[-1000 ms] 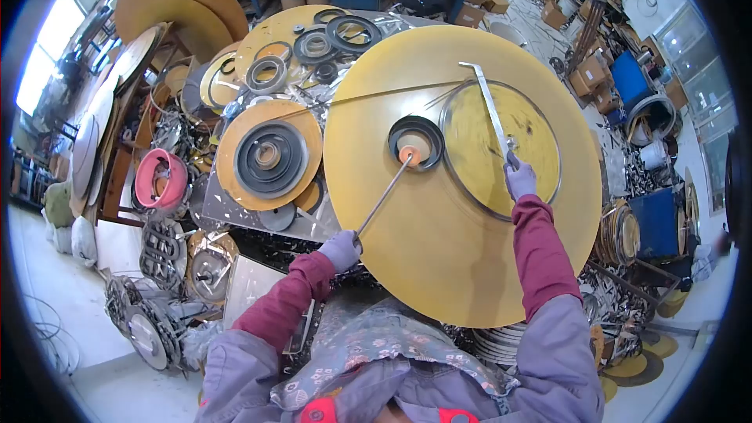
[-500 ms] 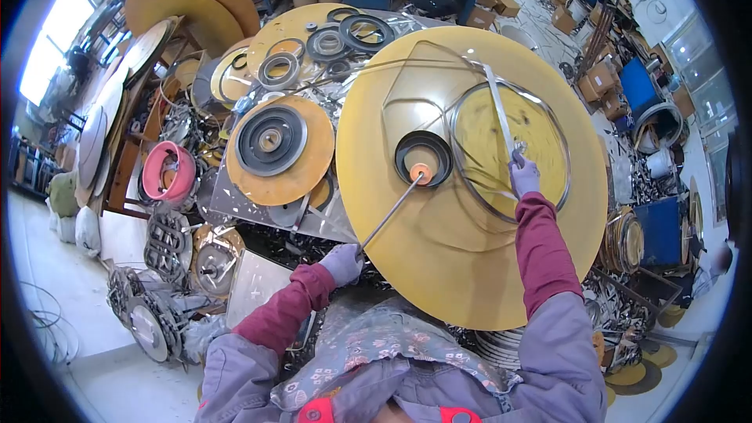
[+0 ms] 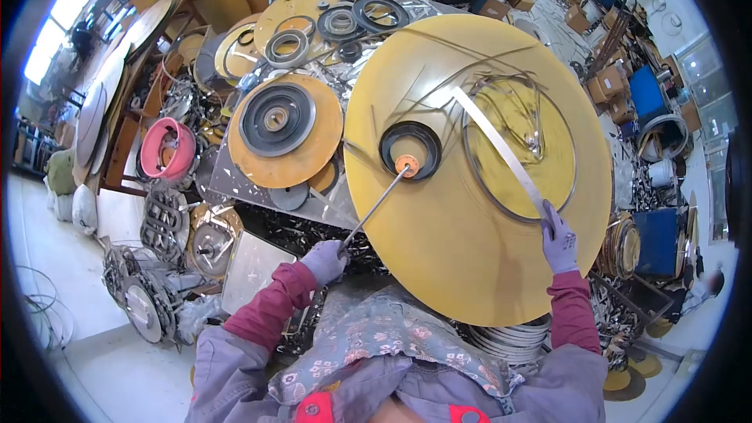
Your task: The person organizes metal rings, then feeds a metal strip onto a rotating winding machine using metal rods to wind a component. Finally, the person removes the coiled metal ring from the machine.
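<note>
My left hand (image 3: pixel 325 261), in a pale glove, is closed round the near end of a thin metal rod (image 3: pixel 376 207). The rod's far end meets an orange hub (image 3: pixel 406 164) inside a black ring (image 3: pixel 428 143) on a large yellow disc (image 3: pixel 470 266). At the disc's right side, my right hand (image 3: pixel 558 243) grips the near end of a flat, bright metal strip (image 3: pixel 499 143), which slants up and left over the disc. Under the strip is a round yellow area with a metal rim (image 3: pixel 574 180). Thin dark strips (image 3: pixel 470 51), partly blurred, lie over the disc's upper part.
An orange disc with black rings (image 3: pixel 276 119) stands left of the large disc. Further left are a pink ring-shaped container (image 3: pixel 167 149) and heaps of metal scrap. Loose rings (image 3: pixel 287 48) lie behind. Boxes (image 3: pixel 607 84) and a blue bin (image 3: pixel 656 243) stand at the right.
My right hand has moved toward me and right, drawing the flat strip down with it. My left hand and the rod have shifted slightly left. Thin dark strips now spread over the disc's upper part.
</note>
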Motion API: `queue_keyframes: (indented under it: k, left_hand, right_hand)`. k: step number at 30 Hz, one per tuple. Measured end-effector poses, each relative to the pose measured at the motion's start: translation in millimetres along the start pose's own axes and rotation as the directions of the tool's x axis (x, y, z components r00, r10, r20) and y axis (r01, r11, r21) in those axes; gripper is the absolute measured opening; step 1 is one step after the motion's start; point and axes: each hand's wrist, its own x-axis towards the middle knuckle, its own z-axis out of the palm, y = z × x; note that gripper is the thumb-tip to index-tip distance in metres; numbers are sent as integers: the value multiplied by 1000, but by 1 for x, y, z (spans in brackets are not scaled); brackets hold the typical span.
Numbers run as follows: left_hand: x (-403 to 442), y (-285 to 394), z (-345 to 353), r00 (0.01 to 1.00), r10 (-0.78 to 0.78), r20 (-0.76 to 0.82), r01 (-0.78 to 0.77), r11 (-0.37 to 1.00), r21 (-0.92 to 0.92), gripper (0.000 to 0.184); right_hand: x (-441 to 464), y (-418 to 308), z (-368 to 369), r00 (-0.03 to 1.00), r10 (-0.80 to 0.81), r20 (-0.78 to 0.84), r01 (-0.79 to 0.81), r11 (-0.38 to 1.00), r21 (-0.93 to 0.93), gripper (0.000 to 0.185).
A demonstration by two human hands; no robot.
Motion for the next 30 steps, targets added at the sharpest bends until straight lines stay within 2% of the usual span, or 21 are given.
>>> queue_keyframes:
  k: [2,5,6,7,9,11,12,14,15,17,18,19,21,22,23,24,25,26,27,29,30]
  left_hand:
    - [-2,4,-5,1000,0,-2,0,999,-52,23]
    - [-3,5,-4,1000,13,-14,-13,1000,9,21]
    - [-5,6,-4,999,30,-14,-30,999,21,21]
    - [-4,4,-2,1000,22,-16,-22,1000,14,21]
    - [-2,-3,3,1000,7,-21,-7,1000,-4,21]
    - [-4,1,-1,999,-34,-17,35,999,16,21]
    - [-6,4,-1,999,-49,-12,49,999,21,21]
    - [-14,11,-5,999,-46,5,46,998,32,20]
    - [-14,13,-7,999,-42,3,42,998,36,20]
    - [-12,2,0,1000,-15,3,15,1000,9,21]
    - [-13,-2,4,1000,-3,6,3,1000,-3,21]
    - [-15,8,-1,999,-41,21,40,998,39,21]
    - [-16,9,-2,998,-47,45,45,998,46,21]
    - [-17,9,-2,997,-50,56,47,998,47,21]
    - [-18,10,-1,996,-68,62,67,998,15,21]
    - [-21,10,1,994,-84,70,86,996,-16,21]
    - [-22,11,1,992,-99,74,102,994,-45,21]
    - [-23,14,0,996,-80,45,82,996,-36,22]
    - [-24,17,-1,998,-64,13,64,998,-24,22]
    - [-25,14,0,999,-38,-9,38,999,6,22]
    - [-25,14,1,999,-51,4,51,998,28,22]
  right_hand:
    - [10,11,-3,998,51,30,-49,998,-41,50]
    - [71,42,7,967,257,5,-240,911,-336,46]
    - [91,67,9,947,319,-35,-309,874,-374,46]
    - [104,104,9,923,378,-77,-375,832,-410,46]
    - [101,217,0,881,453,-133,-470,815,-339,47]
    - [40,364,-13,916,368,-159,-400,834,-379,55]
    - [22,270,-72,769,639,9,-536,653,-535,57]
    - [-74,279,-109,810,587,11,-393,556,-732,57]
    - [-121,286,-125,744,667,-43,-450,452,-770,49]
    - [-194,291,-141,410,872,-266,-732,140,-667,34]
    - [-216,294,-142,347,885,-310,-795,103,-597,27]
    - [-254,343,-135,477,828,-294,-706,162,-690,31]
    - [-220,263,-124,563,766,-311,-825,493,-277,43]
    - [-189,214,-115,656,703,-274,-755,614,-231,45]
    - [-162,177,-102,783,576,-236,-608,788,-95,44]
    - [-129,124,-90,795,582,-172,-599,797,-74,43]
    - [-110,111,-70,914,402,-57,-367,878,306,44]
    - [-81,71,-65,979,203,-19,-200,976,85,48]
    - [-58,56,-52,990,123,72,-121,992,-37,51]
    - [-4,34,-29,987,-64,149,97,970,-225,54]
    - [27,41,-19,991,-38,128,77,945,-318,53]
